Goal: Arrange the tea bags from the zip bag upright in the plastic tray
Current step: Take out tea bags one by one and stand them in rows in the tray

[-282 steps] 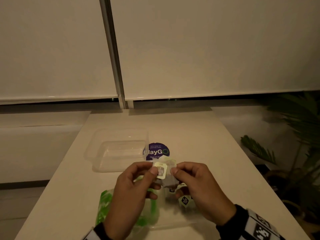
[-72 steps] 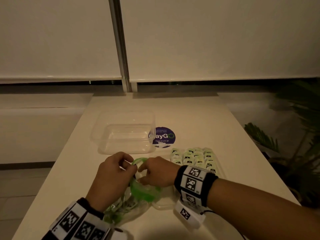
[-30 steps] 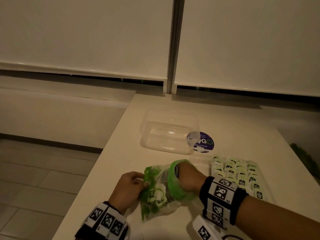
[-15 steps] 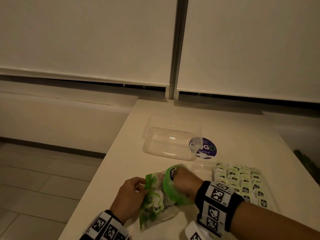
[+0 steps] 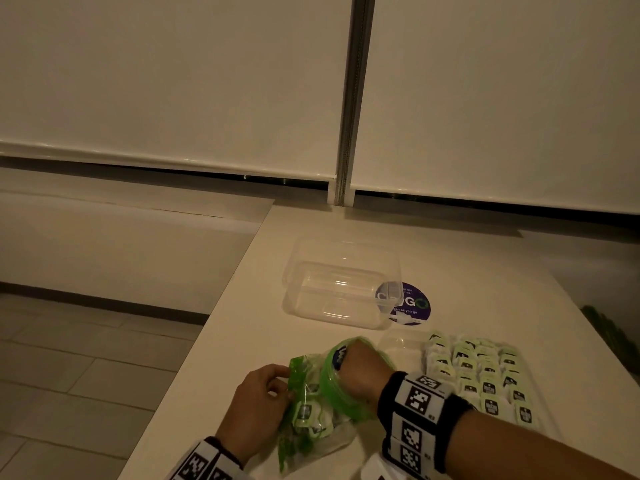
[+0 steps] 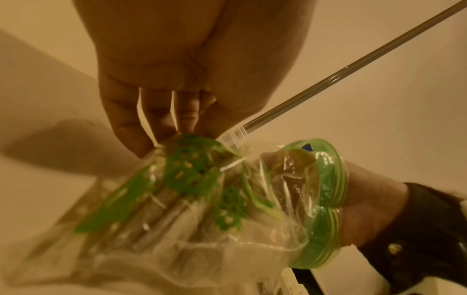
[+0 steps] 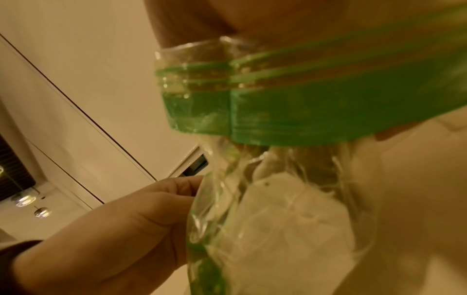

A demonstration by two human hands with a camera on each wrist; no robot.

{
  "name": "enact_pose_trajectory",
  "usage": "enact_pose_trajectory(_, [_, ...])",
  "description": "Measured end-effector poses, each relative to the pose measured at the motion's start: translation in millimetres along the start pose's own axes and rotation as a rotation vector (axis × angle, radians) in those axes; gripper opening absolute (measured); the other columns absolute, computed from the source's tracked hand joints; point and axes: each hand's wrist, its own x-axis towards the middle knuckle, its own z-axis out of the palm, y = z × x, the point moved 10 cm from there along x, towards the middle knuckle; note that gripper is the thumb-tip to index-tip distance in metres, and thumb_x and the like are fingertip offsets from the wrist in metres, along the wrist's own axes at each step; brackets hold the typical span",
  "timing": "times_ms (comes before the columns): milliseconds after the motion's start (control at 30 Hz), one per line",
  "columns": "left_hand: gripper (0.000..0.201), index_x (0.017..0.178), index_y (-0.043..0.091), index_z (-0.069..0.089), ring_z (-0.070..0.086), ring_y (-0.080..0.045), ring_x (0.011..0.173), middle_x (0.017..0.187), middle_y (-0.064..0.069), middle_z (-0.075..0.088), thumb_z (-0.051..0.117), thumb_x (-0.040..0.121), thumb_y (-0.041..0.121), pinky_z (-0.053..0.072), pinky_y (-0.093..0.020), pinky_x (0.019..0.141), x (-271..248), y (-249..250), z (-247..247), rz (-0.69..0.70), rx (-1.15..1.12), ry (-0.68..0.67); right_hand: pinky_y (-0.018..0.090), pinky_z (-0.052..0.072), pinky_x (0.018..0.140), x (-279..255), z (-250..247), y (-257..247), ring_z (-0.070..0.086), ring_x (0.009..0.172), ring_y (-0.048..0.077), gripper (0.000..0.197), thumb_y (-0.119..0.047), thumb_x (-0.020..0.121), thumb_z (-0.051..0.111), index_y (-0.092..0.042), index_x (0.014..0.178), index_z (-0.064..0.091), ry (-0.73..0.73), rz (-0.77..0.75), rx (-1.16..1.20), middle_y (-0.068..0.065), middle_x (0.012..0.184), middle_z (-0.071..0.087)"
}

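Note:
A clear zip bag (image 5: 311, 410) with green print lies on the table's near left. My left hand (image 5: 277, 386) pinches its closed end, which the left wrist view shows between the fingertips (image 6: 187, 127). My right hand (image 5: 363, 372) is pushed into the bag's mouth, and the green zip band (image 7: 290, 111) rings it. Its fingers are hidden in the plastic. A few tea bags (image 5: 304, 412) remain inside; one white tea bag (image 7: 290, 219) shows through the film. To the right, the clear plastic tray (image 5: 401, 344) holds several rows of upright tea bags (image 5: 481, 375).
A clear, empty plastic tub (image 5: 339, 285) stands farther back on the table, partly over a round purple sticker (image 5: 412, 306). The table's left edge (image 5: 194, 355) drops to a tiled floor close beside my left hand. White roller blinds fill the background.
About two seconds ago both hands were at the bag's mouth; now the right hand is inside it and the left pinches the far end. Little has moved in the last half second.

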Motion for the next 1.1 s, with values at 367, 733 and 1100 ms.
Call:
enact_pose_trajectory(367, [0.019, 0.094, 0.021, 0.068, 0.063, -0.014, 0.068, 0.068, 0.003, 0.068, 0.066, 0.085, 0.005, 0.047, -0.021, 0.057, -0.6, -12.1, -16.7, -0.057, -0.015, 0.067, 0.032, 0.034, 0.073, -19.9, -7.0, 8.5, 0.058, 0.095, 0.035, 0.022, 0.0, 0.096, 0.044, 0.009, 0.103, 0.063, -0.018, 0.068, 0.251, 0.023, 0.1, 0.063])
enact_pose_trajectory(733, [0.02, 0.103, 0.012, 0.065, 0.068, -0.025, 0.08, 0.074, -0.011, 0.072, 0.064, 0.087, 0.001, 0.055, -0.035, 0.071, -0.6, -18.5, -42.8, -0.18, -0.056, 0.128, 0.03, 0.053, 0.056, -38.4, -29.1, 52.6, 0.063, 0.057, 0.023, 0.019, -0.012, 0.085, 0.07, -0.005, 0.069, 0.064, 0.074, 0.11, 0.975, 0.013, 0.066, 0.064])
enact_pose_trajectory(1100, [0.02, 0.105, 0.023, 0.065, 0.062, -0.01, 0.092, 0.109, 0.003, 0.064, 0.069, 0.086, 0.016, 0.047, -0.022, 0.073, -19.6, 55.8, -73.5, 0.11, 0.096, 0.341, 0.039, 0.06, 0.062, -47.2, -52.0, 60.7, 0.068, 0.071, 0.029, 0.019, -0.008, 0.09, 0.064, 0.009, 0.091, 0.071, 0.008, -0.037, 1.201, 0.022, 0.084, 0.07])
